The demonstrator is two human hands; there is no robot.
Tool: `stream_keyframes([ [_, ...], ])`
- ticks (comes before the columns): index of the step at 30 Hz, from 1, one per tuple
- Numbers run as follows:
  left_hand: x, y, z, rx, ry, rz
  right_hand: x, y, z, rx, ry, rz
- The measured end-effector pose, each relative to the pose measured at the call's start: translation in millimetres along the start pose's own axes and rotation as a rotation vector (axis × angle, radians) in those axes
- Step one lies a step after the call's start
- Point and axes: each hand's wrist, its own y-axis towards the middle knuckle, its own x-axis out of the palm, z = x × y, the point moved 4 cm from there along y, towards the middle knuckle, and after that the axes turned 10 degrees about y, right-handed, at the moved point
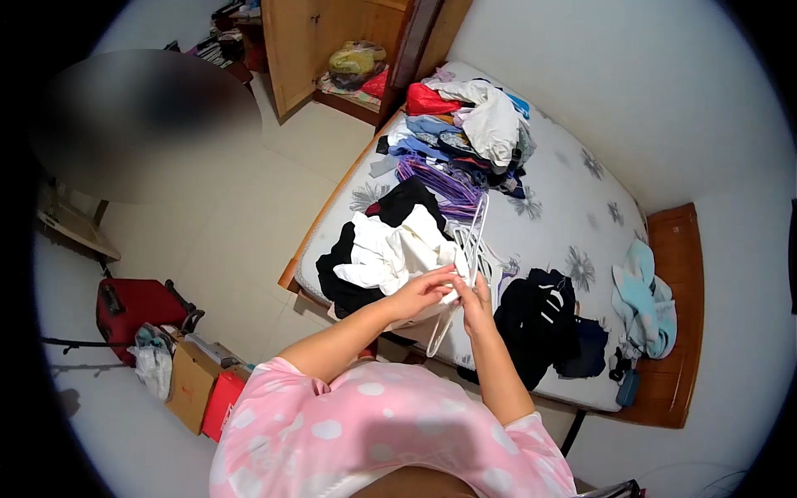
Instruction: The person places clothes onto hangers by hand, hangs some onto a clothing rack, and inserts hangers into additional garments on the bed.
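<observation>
In front of my body, my right hand point(474, 305) is closed around a white hanger point(435, 339), which stands tilted on edge. My left hand point(421, 293) pinches the edge of a white garment point(390, 249) close to the fingers of my right hand. The rest of that garment spreads over a pile of black clothes point(339, 278) at the bed's near edge. More white hangers point(481, 249) lie just beyond my hands, partly hidden by the held one. Purple hangers point(444, 189) are stacked behind them.
On the bed point(564, 224), a mixed clothes heap point(490, 124) lies at the far end. Black garments point(531, 332) and a pale blue cloth point(643, 299) lie to the right. A wardrobe point(365, 25) stands open. Left are a red suitcase point(133, 311) and a cardboard box point(193, 382).
</observation>
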Motion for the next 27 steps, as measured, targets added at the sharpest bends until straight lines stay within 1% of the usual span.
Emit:
stream_keyframes([
  [1,0.9,2.3,1.6,-0.048,-0.015,0.081,-9.3,0.4,3.0,0.016,0.035,0.045],
  [4,-16.4,10.5,-7.5,-0.146,0.15,0.214,-23.9,-13.4,-8.3,-0.005,0.091,0.134],
  [5,-21.1,12.4,-4.8,-0.135,0.448,0.287,-28.6,-16.8,-10.9,-0.028,0.124,0.103],
  [6,-17.0,16.8,14.4,-0.024,0.623,0.292,-35.4,-20.4,-14.5,-0.051,0.155,0.072],
  [8,-0.9,31.8,24.1,0.237,0.847,0.297,-49.1,-28.7,-21.5,-0.085,0.183,0.052],
  [11,24.4,54.6,2.1,0.23,0.936,0.06,-64.2,-48.8,-38.1,-0.113,0.191,0.073],
  [14,40.0,69.7,-23.7,0.123,1.142,-0.142,-86.9,-66.9,-53.5,-0.199,0.213,0.113],
  [15,43.6,73.4,-22.1,0.139,1.165,-0.102,-93.0,-74.4,-62.6,-0.216,0.238,0.132],
  [18,45.9,91.1,-17.3,-0.075,1.01,-0.096,-121.7,-89.4,-75.8,-0.254,0.243,0.194],
  [19,51.5,96.4,-3.8,0.029,0.917,0.018,-131.7,-93.9,-80.4,-0.281,0.244,0.219],
  [20,54.2,100.2,0.5,-0.098,0.748,0.024,-146.5,-95.2,-79.7,-0.294,0.273,0.252],
  [22,65.5,117.2,25.5,0.063,0.711,0.068,-170.6,-99.9,-88.2,-0.307,0.307,0.307],
  [23,71.5,125.5,38.1,0.06,0.685,0.05,-177.1,-102.8,-95.7,-0.347,0.307,0.343],
  [26,115.0,140.8,115.1,0.12,0.486,0.008,-222.9,-106.3,-96.3,-0.296,0.269,0.312],
  [27,131.6,142.5,139.6,0.12,0.566,-0.025,-221.4,-110.9,-105.9,-0.29,0.242,0.399],
])
